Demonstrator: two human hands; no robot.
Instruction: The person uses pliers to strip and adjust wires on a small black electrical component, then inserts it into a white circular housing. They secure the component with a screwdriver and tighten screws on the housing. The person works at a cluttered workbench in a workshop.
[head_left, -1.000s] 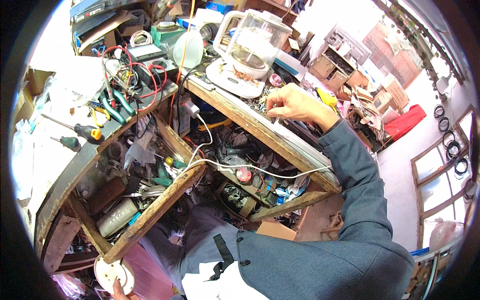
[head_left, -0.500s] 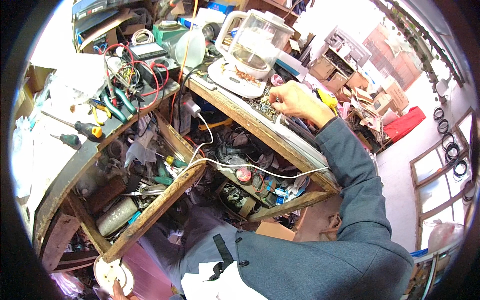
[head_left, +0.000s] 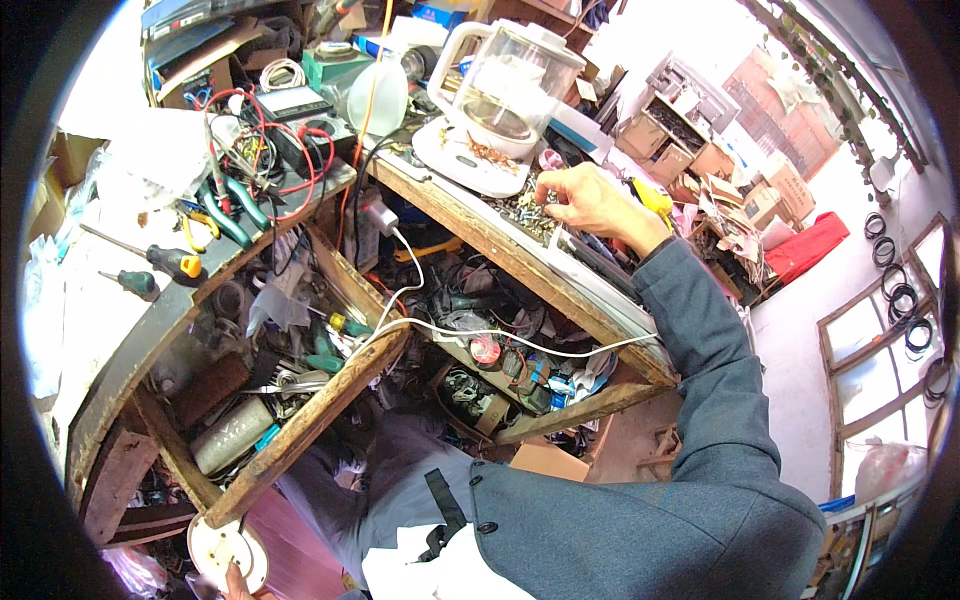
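My right hand reaches over the bench to a heap of small metal parts, probably screws. Its thumb and fingers are bent together at the heap; whatever sits between the tips is too small to make out. Low at the left, my left hand grips a round cream plastic base by its lower edge, with only a thumb and part of the hand showing. Just left of the heap stands a glass kettle on a white base unit, which has copper-coloured bits scattered on it.
On the left bench top lie screwdrivers, green-handled pliers and a meter with red leads. A white cable droops across the open drawer frames, which are crammed with parts. A yellow-handled tool lies beyond my right wrist.
The fingers of my right hand have shifted very slightly over the small parts. My left hand keeps its hold on the cream base. The whole view has drifted a little.
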